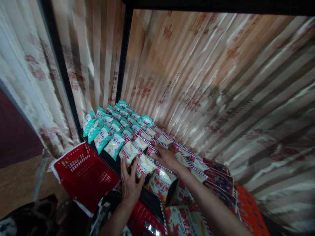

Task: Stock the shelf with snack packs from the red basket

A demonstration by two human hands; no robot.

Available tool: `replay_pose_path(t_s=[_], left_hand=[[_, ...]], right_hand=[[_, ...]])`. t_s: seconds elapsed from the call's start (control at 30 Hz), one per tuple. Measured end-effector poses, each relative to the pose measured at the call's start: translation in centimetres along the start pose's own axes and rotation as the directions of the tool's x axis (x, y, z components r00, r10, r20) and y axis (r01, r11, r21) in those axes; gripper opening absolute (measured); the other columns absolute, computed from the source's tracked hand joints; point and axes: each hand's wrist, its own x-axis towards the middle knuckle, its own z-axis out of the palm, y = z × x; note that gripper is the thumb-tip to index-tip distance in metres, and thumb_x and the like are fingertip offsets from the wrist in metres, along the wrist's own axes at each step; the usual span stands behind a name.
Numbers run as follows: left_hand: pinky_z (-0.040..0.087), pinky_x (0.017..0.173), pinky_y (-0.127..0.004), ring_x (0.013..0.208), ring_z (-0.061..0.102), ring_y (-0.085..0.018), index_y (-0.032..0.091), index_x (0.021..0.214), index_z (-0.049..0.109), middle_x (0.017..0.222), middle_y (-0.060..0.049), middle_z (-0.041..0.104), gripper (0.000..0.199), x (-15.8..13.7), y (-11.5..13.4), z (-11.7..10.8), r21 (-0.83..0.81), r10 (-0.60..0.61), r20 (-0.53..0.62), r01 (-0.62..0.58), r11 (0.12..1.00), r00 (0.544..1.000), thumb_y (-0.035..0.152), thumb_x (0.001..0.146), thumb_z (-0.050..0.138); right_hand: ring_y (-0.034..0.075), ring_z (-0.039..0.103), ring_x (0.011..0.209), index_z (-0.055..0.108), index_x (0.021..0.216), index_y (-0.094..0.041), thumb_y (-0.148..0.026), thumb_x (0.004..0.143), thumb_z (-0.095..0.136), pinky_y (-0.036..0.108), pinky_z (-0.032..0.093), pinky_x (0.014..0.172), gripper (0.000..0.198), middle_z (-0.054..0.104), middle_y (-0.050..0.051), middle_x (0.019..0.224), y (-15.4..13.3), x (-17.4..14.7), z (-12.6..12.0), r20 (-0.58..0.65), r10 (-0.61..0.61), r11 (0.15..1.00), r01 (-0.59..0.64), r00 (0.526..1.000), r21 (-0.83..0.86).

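Several cream snack bags with red lettering and striped edges stand in rows on a dark shelf. My left hand (131, 185) touches the lower part of the front bags, one of them a cream snack bag (145, 166), with fingers spread apart. Reaching in from the right, my right hand (167, 159) has its fingers bent around the top of a cream bag in the row behind; its fingertips are partly hidden among the bags. Left of these stand several smaller teal-and-white snack bags (114, 144), also in rows.
A red plastic basket (86, 180) is below the shelf at left, and another red basket (145, 219) lies under its front edge. Dark packets (221, 180) and an orange package (249, 209) stand at right. Behind hangs a pleated curtain (197, 72) between black posts (124, 49).
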Motion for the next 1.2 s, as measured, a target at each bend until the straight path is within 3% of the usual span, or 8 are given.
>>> replay_pose_path(t_s=[0.13, 0.4, 0.53, 0.77, 1.2], left_hand=[[0.026, 0.107, -0.05, 0.137, 0.012, -0.034, 0.027, 0.132, 0.044, 0.151, -0.006, 0.001, 0.052, 0.0, -0.2, 0.1, -0.013, 0.0, -0.01, 0.0, 1.0, 1.0, 0.03, 0.083, 0.059], [0.026, 0.108, -0.05, 0.138, 0.011, -0.033, 0.028, 0.133, 0.042, 0.151, -0.005, 0.0, 0.052, 0.1, -0.2, 0.2, -0.021, -0.01, -0.016, 0.01, 1.0, 1.0, 0.031, 0.083, 0.057], [0.027, 0.107, -0.05, 0.137, 0.012, -0.033, 0.028, 0.133, 0.042, 0.152, -0.004, -0.001, 0.051, 0.0, -0.3, 0.2, -0.015, -0.006, -0.01, 0.006, 1.0, 1.0, 0.029, 0.084, 0.057], [0.029, 0.106, -0.052, 0.137, 0.013, -0.035, 0.027, 0.133, 0.042, 0.151, -0.007, 0.0, 0.051, 0.0, -0.4, 0.2, 0.008, 0.012, -0.003, -0.012, 1.0, 1.0, 0.029, 0.084, 0.055], [0.029, 0.105, -0.054, 0.137, 0.012, -0.036, 0.029, 0.135, 0.04, 0.152, -0.007, -0.002, 0.055, 0.0, -0.4, 0.5, 0.043, 0.018, -0.005, -0.018, 0.999, 1.0, 0.029, 0.083, 0.058]], right_hand=[[0.023, 0.058, 0.102, 0.057, 0.11, -0.018, -0.04, 0.086, 0.045, 0.03, 0.042, 0.081, 0.035, 0.062, 0.01, 0.113, -1.1, 0.2, -0.2, 0.043, 0.147, 0.982, -0.14, 0.988, -0.125], [0.025, 0.057, 0.107, 0.053, 0.118, -0.016, -0.036, 0.086, 0.044, 0.033, 0.041, 0.085, 0.039, 0.061, 0.013, 0.117, -1.2, 0.1, -0.2, 0.029, 0.196, 0.974, -0.191, 0.98, -0.125], [0.025, 0.058, 0.106, 0.056, 0.113, -0.016, -0.038, 0.085, 0.045, 0.032, 0.042, 0.083, 0.037, 0.063, 0.013, 0.115, -1.4, 0.5, -0.4, 0.03, 0.243, 0.964, -0.238, 0.97, -0.117], [0.026, 0.06, 0.102, 0.056, 0.114, -0.014, -0.039, 0.086, 0.044, 0.032, 0.042, 0.08, 0.039, 0.064, 0.014, 0.113, -2.3, 1.1, -0.4, -0.001, 0.247, 0.957, -0.244, 0.969, -0.154], [0.023, 0.06, 0.103, 0.057, 0.114, -0.015, -0.04, 0.087, 0.045, 0.031, 0.044, 0.084, 0.038, 0.062, 0.012, 0.116, -1.6, 1.0, 0.3, -0.003, 0.151, 0.989, -0.151, 0.989, 0.002]])
